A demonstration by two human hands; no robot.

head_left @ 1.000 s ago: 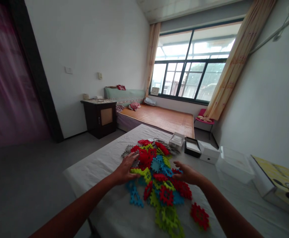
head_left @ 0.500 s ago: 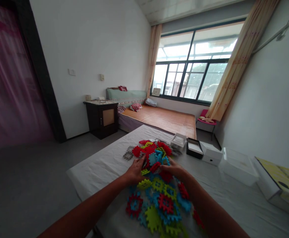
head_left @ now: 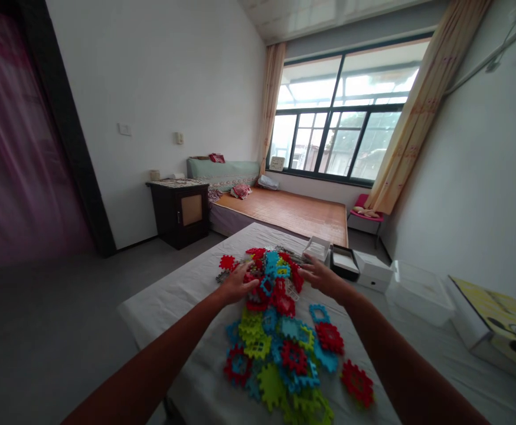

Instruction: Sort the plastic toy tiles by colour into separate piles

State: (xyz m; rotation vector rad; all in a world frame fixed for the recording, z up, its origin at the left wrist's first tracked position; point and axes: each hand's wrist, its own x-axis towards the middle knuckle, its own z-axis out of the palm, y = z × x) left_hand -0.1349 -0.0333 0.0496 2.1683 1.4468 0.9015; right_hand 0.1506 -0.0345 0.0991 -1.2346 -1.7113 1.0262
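Observation:
A heap of plastic gear-edged building tiles in red, blue, lime green and grey covers the middle of the cloth-covered table. My left hand (head_left: 238,285) lies along the left side of the heap's far part, fingers apart, beside a red tile (head_left: 227,262). On the other side, my right hand (head_left: 322,276) has its fingers spread near a clear tile (head_left: 291,289). Between my hands several blue tiles (head_left: 272,260) lie on top of red ones. Nearer to me are lime green tiles (head_left: 272,386) and a separate red tile (head_left: 358,382). Neither hand appears to grip a tile.
Along the table's right side stand a small white box (head_left: 317,248), a black box (head_left: 345,262), a white carton (head_left: 372,271), a clear plastic bin (head_left: 421,295) and a yellow-topped box (head_left: 497,324). A bed (head_left: 293,212) and a dark cabinet (head_left: 180,215) are beyond the table.
My hands have moved apart, the right one outward and slightly farther away. Tiles between them have shifted and spread; blue ones now lie farther back, and a red tile shows at far left.

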